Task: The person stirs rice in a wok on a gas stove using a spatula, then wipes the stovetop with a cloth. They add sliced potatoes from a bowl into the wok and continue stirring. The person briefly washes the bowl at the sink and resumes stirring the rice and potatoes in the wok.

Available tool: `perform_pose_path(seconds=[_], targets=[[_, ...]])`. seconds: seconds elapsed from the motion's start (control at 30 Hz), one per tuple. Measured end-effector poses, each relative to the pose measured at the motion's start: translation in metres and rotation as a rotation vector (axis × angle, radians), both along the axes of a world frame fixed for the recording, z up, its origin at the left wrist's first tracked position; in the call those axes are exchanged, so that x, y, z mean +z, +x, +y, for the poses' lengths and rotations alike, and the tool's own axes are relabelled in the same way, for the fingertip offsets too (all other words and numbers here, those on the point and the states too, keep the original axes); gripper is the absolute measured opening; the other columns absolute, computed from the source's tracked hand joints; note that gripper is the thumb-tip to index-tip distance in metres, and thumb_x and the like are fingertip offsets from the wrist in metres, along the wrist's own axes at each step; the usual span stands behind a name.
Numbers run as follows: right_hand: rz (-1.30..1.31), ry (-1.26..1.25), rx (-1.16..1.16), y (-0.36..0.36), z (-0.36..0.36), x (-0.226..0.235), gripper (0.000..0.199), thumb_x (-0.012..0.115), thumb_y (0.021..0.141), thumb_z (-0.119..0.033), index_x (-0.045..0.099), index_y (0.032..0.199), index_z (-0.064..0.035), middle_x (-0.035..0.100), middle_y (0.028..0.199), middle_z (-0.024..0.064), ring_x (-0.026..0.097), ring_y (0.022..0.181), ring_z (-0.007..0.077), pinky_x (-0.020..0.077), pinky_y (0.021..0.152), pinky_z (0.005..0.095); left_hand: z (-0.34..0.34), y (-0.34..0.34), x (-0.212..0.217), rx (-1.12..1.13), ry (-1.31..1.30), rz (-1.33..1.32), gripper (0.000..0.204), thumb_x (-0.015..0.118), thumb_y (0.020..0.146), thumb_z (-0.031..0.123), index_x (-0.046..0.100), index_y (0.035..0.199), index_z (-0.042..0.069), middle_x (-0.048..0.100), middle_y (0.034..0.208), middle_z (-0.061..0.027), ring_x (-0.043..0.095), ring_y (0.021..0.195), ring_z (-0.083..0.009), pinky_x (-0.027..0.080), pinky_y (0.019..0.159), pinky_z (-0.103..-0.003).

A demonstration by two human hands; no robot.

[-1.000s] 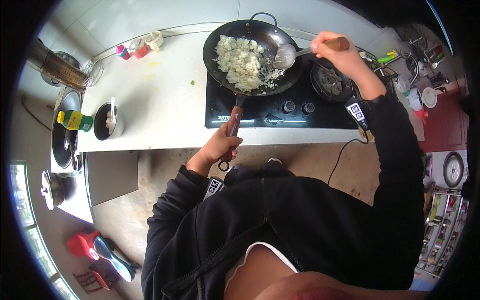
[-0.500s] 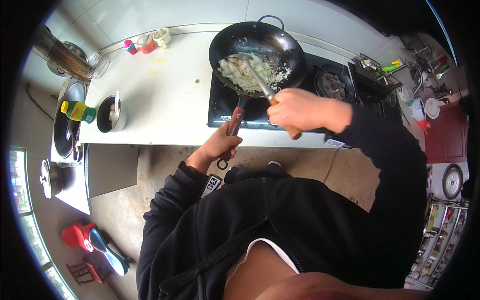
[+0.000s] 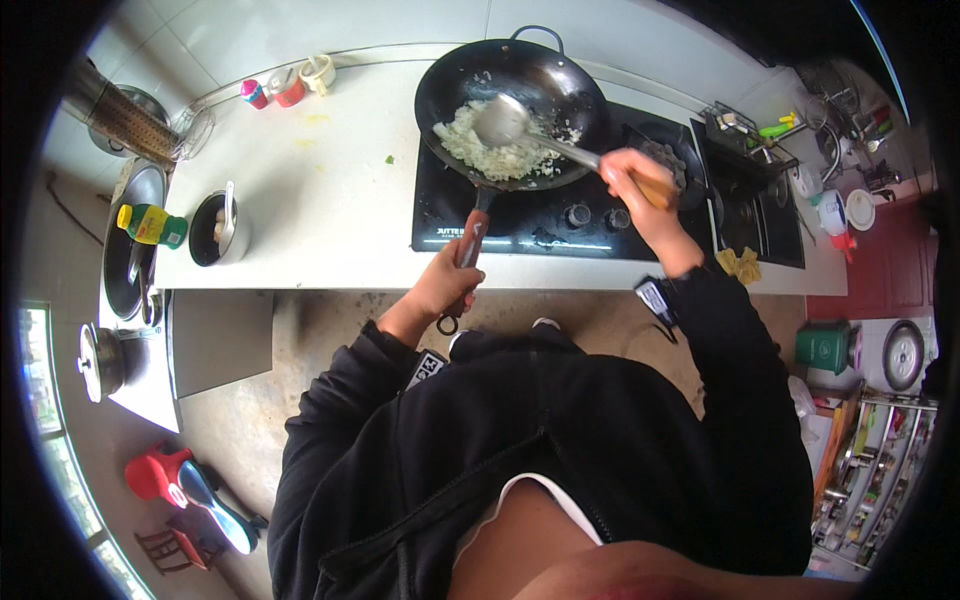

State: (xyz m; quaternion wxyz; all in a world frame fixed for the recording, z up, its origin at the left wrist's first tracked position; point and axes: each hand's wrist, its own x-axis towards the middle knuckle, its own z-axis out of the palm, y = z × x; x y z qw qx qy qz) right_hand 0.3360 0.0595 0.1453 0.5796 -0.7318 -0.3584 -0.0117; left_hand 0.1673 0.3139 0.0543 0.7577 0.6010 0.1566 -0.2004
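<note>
A black wok (image 3: 560, 80) stands on the left side of the black gas stove (image 3: 520, 225). My left hand (image 3: 441, 283) is wrapped around its brown wooden handle (image 3: 471, 240), near the ring at the end. Pale fried rice (image 3: 480, 150), or something like it in small white grains, lies in the wok's left and near part. My right hand (image 3: 643, 190) grips the wooden handle of a metal spatula (image 3: 501, 121). The spatula's broad head is over the rice, its shaft slanting down to the right; whether the head touches the rice I cannot tell.
A pot with a white spoon (image 3: 206, 240) sits on the white counter (image 3: 320, 200) to the left. Beyond it are a yellow-capped green bottle (image 3: 152, 225) and another wok (image 3: 120, 275). Small seasoning jars (image 3: 287, 87) line the wall. A yellow cloth (image 3: 740, 264) lies at the stove's right edge.
My right hand has swung right and slightly up, and the spatula now lies flatter with its head turned broadside. My left hand keeps its hold on the wok handle.
</note>
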Motion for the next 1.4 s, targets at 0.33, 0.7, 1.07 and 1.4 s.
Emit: perform_pose_path(seconds=[0.33,0.7,1.07,1.4], targets=[[0.084,-0.04,-0.226,0.031,-0.012,-0.011,0.021,0.059,0.094,-0.021,0.067,0.088,-0.0028,0.065,0.085,0.0015,0.053,0.068,0.0054,0.0417,0.06,0.02,-0.007,0.001,0.001,0.021,-0.064,0.054,0.046,0.06,0.081,0.001,0.037,0.121,0.001,0.05,0.071,-0.0068,0.051,0.047,-0.0151,0.044,0.041,-0.031],[-0.14,-0.095,-0.246,0.034,-0.014,0.006,0.02,0.06,0.094,-0.023,0.069,0.09,-0.0047,0.065,0.082,-0.001,0.056,0.071,0.0063,0.0442,0.063,0.0219,-0.004,0.001,0.006,0.006,-0.057,0.038,0.046,0.06,0.081,0.001,0.038,0.121,-0.001,0.051,0.072,-0.0068,0.051,0.049,-0.0145,0.045,0.043,-0.03],[0.431,0.413,-0.474,0.006,-0.014,0.028,0.018,0.064,0.09,-0.023,0.065,0.085,-0.0055,0.066,0.083,0.0024,0.058,0.068,0.0084,0.0408,0.054,0.0203,-0.004,0.002,0.01,-0.015,-0.149,0.063,0.043,0.058,0.082,0.0,0.038,0.12,0.002,0.05,0.073,-0.0064,0.051,0.049,-0.0146,0.046,0.045,-0.031],[0.627,0.697,-0.317,0.028,-0.003,-0.046,0.013,0.064,0.092,-0.022,0.063,0.088,-0.0101,0.065,0.093,0.0032,0.054,0.068,0.011,0.0431,0.06,0.0262,-0.006,0.001,0.012,-0.024,-0.089,0.043,0.046,0.058,0.081,0.0,0.037,0.122,0.002,0.049,0.072,-0.0056,0.05,0.048,-0.0137,0.044,0.045,-0.03]])
